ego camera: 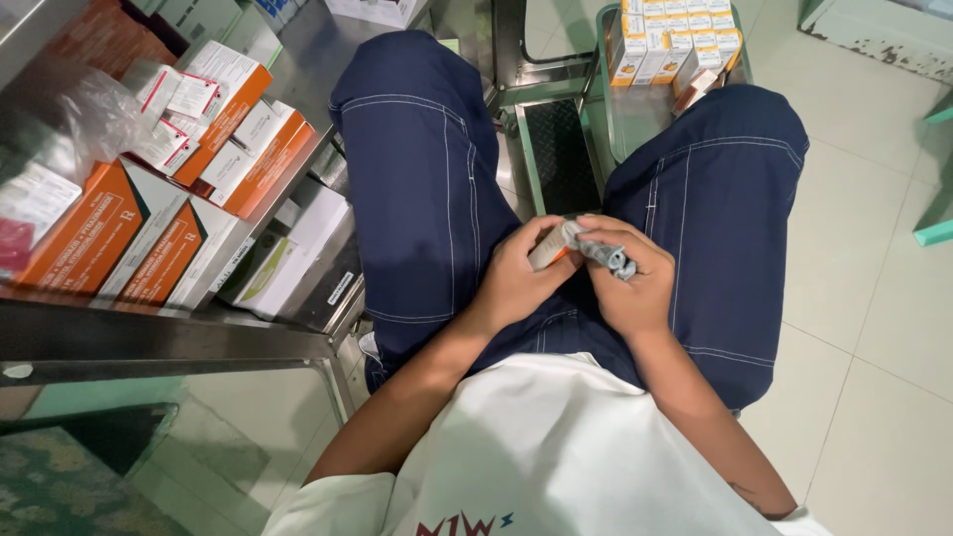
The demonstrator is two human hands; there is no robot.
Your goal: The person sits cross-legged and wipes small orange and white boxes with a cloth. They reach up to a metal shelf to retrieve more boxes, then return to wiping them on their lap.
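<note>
I sit with both hands meeting over my lap, between knees in dark blue trousers. My left hand grips a small white and orange carton at its end. My right hand holds a silvery blister strip right at the carton's mouth, thumb and fingers curled around it. The two hands touch each other. Most of the carton and strip is hidden by my fingers.
A steel shelf at the left carries several orange and white medicine boxes and a clear plastic bag. A steel stool or tray ahead holds rows of small orange and white cartons. Pale tiled floor lies to the right.
</note>
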